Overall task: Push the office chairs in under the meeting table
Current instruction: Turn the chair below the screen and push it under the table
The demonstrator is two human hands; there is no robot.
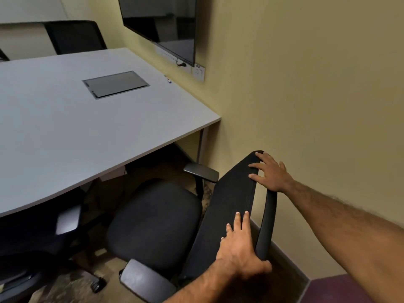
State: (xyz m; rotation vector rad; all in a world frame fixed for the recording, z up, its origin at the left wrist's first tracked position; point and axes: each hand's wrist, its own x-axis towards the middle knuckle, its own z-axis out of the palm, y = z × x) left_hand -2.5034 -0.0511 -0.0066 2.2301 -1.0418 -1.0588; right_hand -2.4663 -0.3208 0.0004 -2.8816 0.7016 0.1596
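A black office chair [157,224] stands at the near right corner of the grey meeting table [65,127], its seat mostly out from under the tabletop. My right hand [270,173] grips the far end of the top of its backrest. My left hand [239,246] holds the near end of the backrest, fingers over the front and thumb behind. A second black chair [32,237] sits partly under the table at the lower left. A third chair [74,37] stands at the table's far side.
A yellow wall [306,84] runs close behind the chair on the right. A dark wall screen [159,25] hangs above the table's far right edge, with sockets [197,72] below it. A flush cable hatch [115,84] and a small pen [168,79] lie on the tabletop.
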